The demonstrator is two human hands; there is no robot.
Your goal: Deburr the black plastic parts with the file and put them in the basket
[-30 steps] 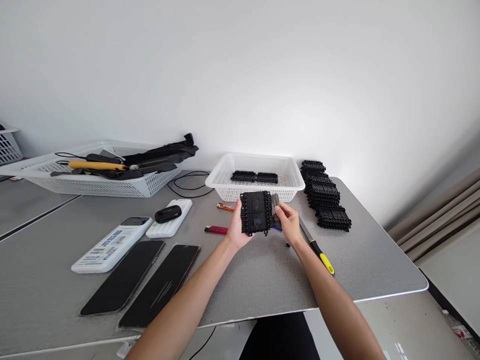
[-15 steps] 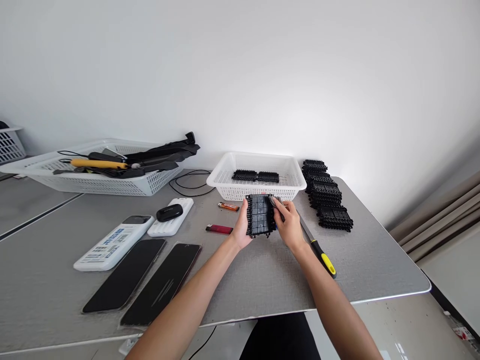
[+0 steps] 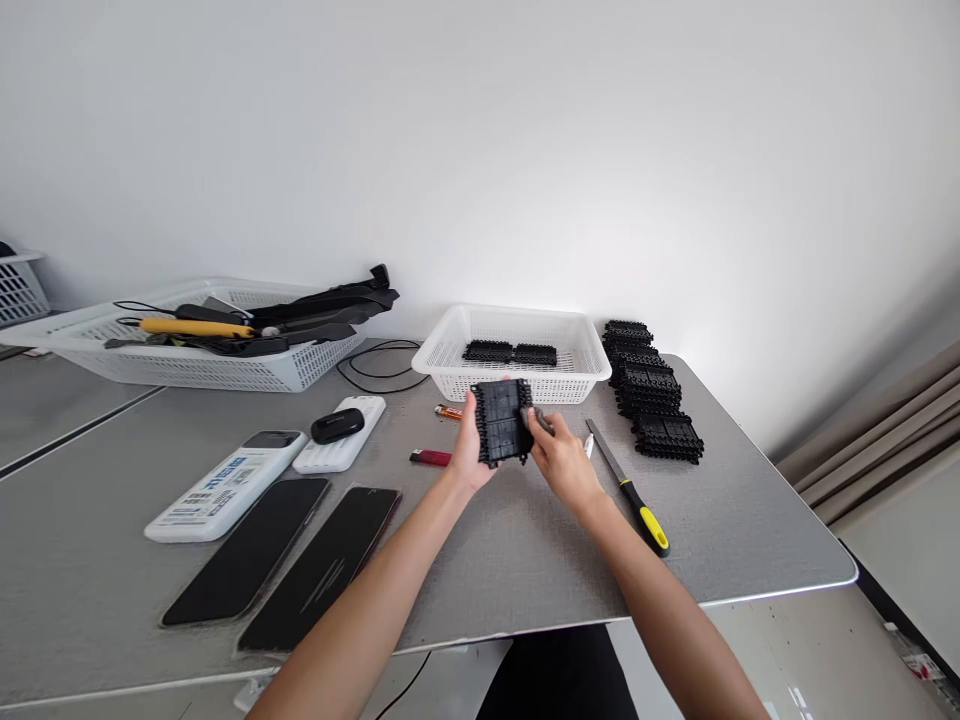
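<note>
My left hand point(image 3: 469, 450) is closed on the left edge of a black plastic panel point(image 3: 501, 422) with toothed sides, held tilted above the table. My right hand point(image 3: 566, 460) grips a small dark-grey tool point(image 3: 541, 421), whose front end meets the panel's right edge; its exact kind is unclear. A flat file point(image 3: 645, 515) with a black and yellow handle lies right of my right hand. Close by is a white object point(image 3: 589, 444), partly hidden. Left of my left hand lie a red lighter point(image 3: 429, 457) and an orange lighter point(image 3: 448, 411).
Behind my hands, a white basket point(image 3: 450, 382) holds two black panels point(image 3: 489, 351). Several similar panels point(image 3: 667, 438) are stacked to its right. At left are a larger basket point(image 3: 285, 375) of tools, a power bank point(image 3: 225, 495), phones point(image 3: 322, 570) and a black case point(image 3: 337, 426).
Both hands and the panel have shifted slightly left and up. The panel is tilted differently, the tool's angle on its right edge has changed, and the white object has come into view.
</note>
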